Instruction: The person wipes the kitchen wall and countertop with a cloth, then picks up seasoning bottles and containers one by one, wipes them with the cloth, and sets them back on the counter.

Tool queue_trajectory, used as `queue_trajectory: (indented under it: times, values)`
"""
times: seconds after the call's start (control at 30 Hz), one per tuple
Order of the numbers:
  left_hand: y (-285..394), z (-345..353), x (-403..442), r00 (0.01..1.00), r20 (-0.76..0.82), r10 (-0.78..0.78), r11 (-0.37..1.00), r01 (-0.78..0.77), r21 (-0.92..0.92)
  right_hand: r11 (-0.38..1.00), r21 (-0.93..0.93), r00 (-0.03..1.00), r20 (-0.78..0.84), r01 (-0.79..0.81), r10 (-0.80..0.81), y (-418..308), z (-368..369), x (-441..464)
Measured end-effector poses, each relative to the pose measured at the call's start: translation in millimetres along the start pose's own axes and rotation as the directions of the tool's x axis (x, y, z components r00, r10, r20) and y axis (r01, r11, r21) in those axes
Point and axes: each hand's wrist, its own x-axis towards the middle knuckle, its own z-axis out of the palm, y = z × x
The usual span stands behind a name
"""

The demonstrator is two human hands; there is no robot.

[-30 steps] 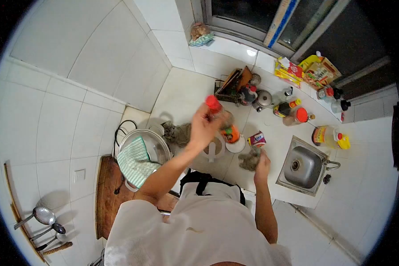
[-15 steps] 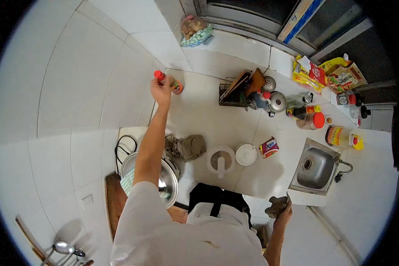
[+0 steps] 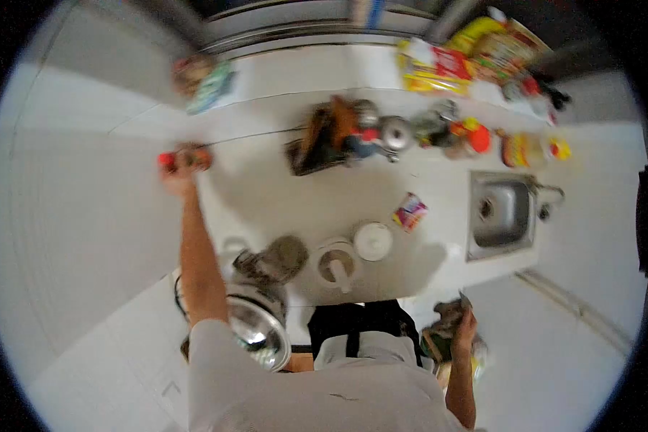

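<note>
My left hand (image 3: 177,178) reaches to the far left of the counter, closed around a small red-capped bottle (image 3: 201,157) with an orange label. Motion blurs it, and the fingers partly cover the bottle. At the lower right, by the counter's front edge, my right hand (image 3: 465,333) grips a crumpled grey-brown rag (image 3: 448,314). A second grey-brown cloth (image 3: 284,259) lies bunched on the counter, beside a white lidless container (image 3: 335,263) with a handle. Next to that is a round white lid (image 3: 373,241).
A steel pot (image 3: 255,331) stands at the lower left. A chopping-board rack (image 3: 317,144), kettle (image 3: 396,134) and several bottles line the back. A purple packet (image 3: 410,212) lies near the sink (image 3: 475,248). Food packets (image 3: 439,68) rest on the sill.
The view has swung, shifting the counter's back-left corner left and the sink more upright. My left hand stays at the red-capped bottle; my right hand still holds the rag.
</note>
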Motion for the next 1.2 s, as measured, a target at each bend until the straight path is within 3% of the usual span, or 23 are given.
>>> queue_trajectory:
  times: [0.03, 0.07, 0.1, 0.23, 0.27, 0.37, 0.5, 0.53, 0.63, 0.7, 0.77, 0.83, 0.87, 0.9, 0.93, 1.0, 1.07, 1.17, 1.2]
  values:
    - [-12, 3, 8, 0.989, 0.005, 0.151, 0.987, -0.150, -0.061, 0.998, -0.059, 0.999, -0.038, 0.019, -0.021, 7, -2, 9]
    - [-25, -2, 7, 0.985, -0.015, 0.169, 0.975, -0.165, 0.147, 0.992, -0.118, 0.996, -0.076, 0.033, -0.043, 14, -5, 17]
    - [-20, -1, 7, 0.998, -0.012, 0.062, 0.985, -0.059, 0.162, 0.997, -0.080, 0.998, -0.058, 0.000, -0.004, 9, -3, 18]
    - [-62, 2, 22, 0.995, 0.019, 0.103, 0.934, -0.103, 0.342, 0.998, -0.061, 0.999, -0.040, -0.019, 0.017, 15, 0, 29]
    - [-53, 1, 18, 0.987, -0.019, 0.161, 0.835, -0.126, 0.536, 0.997, -0.076, 0.999, -0.053, -0.014, 0.010, 11, 7, 24]
    - [-47, -5, 17, 0.992, 0.047, 0.117, 0.813, -0.122, 0.569, 0.997, -0.063, 0.998, -0.036, 0.050, -0.053, -5, 20, 23]
    - [-89, -8, 20, 0.998, -0.034, -0.058, 0.881, 0.067, 0.469, 0.993, 0.101, 0.997, 0.051, -0.055, 0.050, 10, 28, 40]
    - [-100, -14, 12, 0.992, -0.049, -0.114, 0.892, 0.124, 0.434, 0.999, -0.028, 0.999, 0.017, -0.033, 0.034, 4, 31, 43]
    - [-34, -14, -43, 0.934, -0.099, -0.342, 0.928, 0.353, 0.120, 0.992, 0.091, 0.994, 0.074, -0.083, 0.076, 13, 39, 57]
    - [-42, -18, -78, 0.994, -0.001, -0.110, 0.940, 0.104, 0.325, 0.999, 0.047, 0.996, 0.087, -0.028, 0.024, 11, 42, 63]
    - [20, 2, -143, 0.981, 0.134, 0.138, 0.912, -0.179, 0.369, 1.000, 0.022, 0.994, 0.108, -0.003, 0.000, 17, 43, 68]
    - [100, 36, -214, 0.933, 0.346, 0.096, 0.979, -0.152, 0.139, 1.000, 0.007, 0.990, 0.137, -0.008, 0.007, 27, 43, 74]
    - [142, 53, -247, 0.895, 0.446, 0.009, 0.989, -0.075, 0.130, 1.000, 0.014, 0.990, 0.138, -0.019, 0.017, 26, 43, 70]
    - [139, 67, -272, 0.823, 0.568, 0.021, 1.000, -0.010, -0.023, 1.000, 0.017, 0.990, 0.139, -0.025, 0.023, 19, 43, 65]
    - [165, 87, -293, 0.737, 0.664, 0.128, 0.990, -0.133, -0.043, 0.999, 0.020, 0.990, 0.140, -0.028, 0.025, 16, 41, 65]
    - [227, 132, -330, 0.631, 0.742, 0.227, 0.974, -0.167, -0.156, 1.000, 0.018, 0.990, 0.140, -0.006, 0.004, 32, 34, 67]
    - [265, 181, -355, 0.567, 0.796, 0.214, 0.977, -0.125, -0.174, 0.998, -0.051, 0.990, 0.138, -0.022, 0.029, 48, 22, 68]
    - [308, 253, -378, 0.506, 0.815, 0.281, 0.956, -0.227, -0.188, 0.989, 0.133, 0.997, 0.039, -0.065, 0.060, 47, 6, 56]
    - [315, 275, -385, 0.507, 0.806, 0.306, 0.945, -0.267, -0.190, 0.986, 0.162, 0.998, 0.054, -0.040, 0.032, 80, -2, 65]
